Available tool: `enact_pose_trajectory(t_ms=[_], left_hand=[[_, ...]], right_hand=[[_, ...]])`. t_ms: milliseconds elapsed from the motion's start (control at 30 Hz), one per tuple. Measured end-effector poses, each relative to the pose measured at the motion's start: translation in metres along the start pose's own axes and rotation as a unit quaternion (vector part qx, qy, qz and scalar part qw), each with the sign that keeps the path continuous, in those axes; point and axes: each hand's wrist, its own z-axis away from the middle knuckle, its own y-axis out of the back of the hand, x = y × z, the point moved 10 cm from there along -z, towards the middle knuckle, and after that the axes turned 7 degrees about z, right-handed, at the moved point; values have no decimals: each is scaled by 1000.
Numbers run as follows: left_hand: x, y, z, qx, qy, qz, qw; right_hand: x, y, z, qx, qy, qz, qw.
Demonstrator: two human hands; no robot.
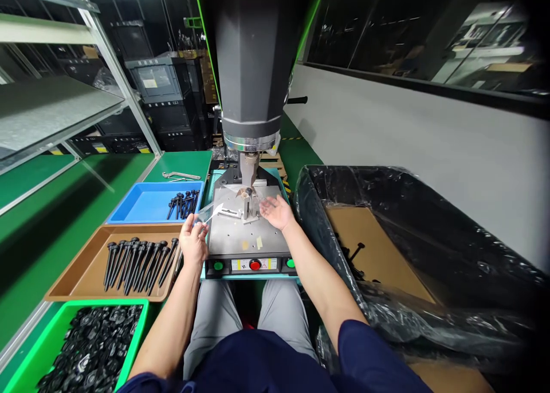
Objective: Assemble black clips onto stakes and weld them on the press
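Trays of black parts line the worktop [51, 209] to the left of the press plate [240, 232], which serves as the landmark here: nearest the person, left of and below the plate, a green bin [26, 353] is heaped with small black pieces; next up, a brown tray [92, 275] carries a row of long black stakes [137, 261] lying side by side; farther still, a blue tray [141, 201] holds a few more of the same stakes at its right end. The left hand [193, 241] sits at the plate's left edge, fingers curled in a pinch on a clear thin piece [209, 212] that juts up and to the right over the plate. That piece looks light, thin and glossy, probably springy rather than rigid, and likely slippery and easy to scratch, so an edge pinch as shown seems the sound way to take it. The right hand [277, 209] lies on the plate's right part, palm down, fingers spread and loosely open, touching or just beside the small metal fixture [247, 201] in the middle; I cannot tell whether it grips anything. Both forearms reach forward, elbows low, wrists nearly level. Above the fixture hangs the dark press head [253, 66]. Right of the plate stands a cardboard box [378, 250] lined with a black bag.
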Motion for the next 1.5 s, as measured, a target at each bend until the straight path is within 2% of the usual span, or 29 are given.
enact_pose_trajectory(t_ms=[67,167,333,500,567,667,767,900,1100,1267,1500], left_hand=[[-1,0,-5,7,5,5,1000],[1,0,-11,12,9,5,1000],[16,6,-28,21,-1,19,1000],[18,8,-48,27,26,39,999],[11,14,-48,54,43,62,996],[-16,22,-36,75,120,109,984],[-44,23,-12,47,205,133,968],[-65,28,11,12,259,57,964],[-63,36,3,16,214,-20,977],[-46,40,-14,43,146,-33,988],[-31,46,-28,74,93,-85,989]], right_hand=[[-3,5,-8,40,2,13,999],[-13,12,-16,67,31,19,997],[-39,31,-12,109,102,-37,988],[-47,25,-1,102,119,-26,987],[-42,19,3,92,112,-23,989],[-32,12,8,78,101,-20,992],[-27,7,13,67,104,-16,992],[-24,8,17,74,111,-8,991],[-23,9,21,62,136,23,989],[-21,9,25,55,152,53,986],[-14,14,34,102,174,89,975]])
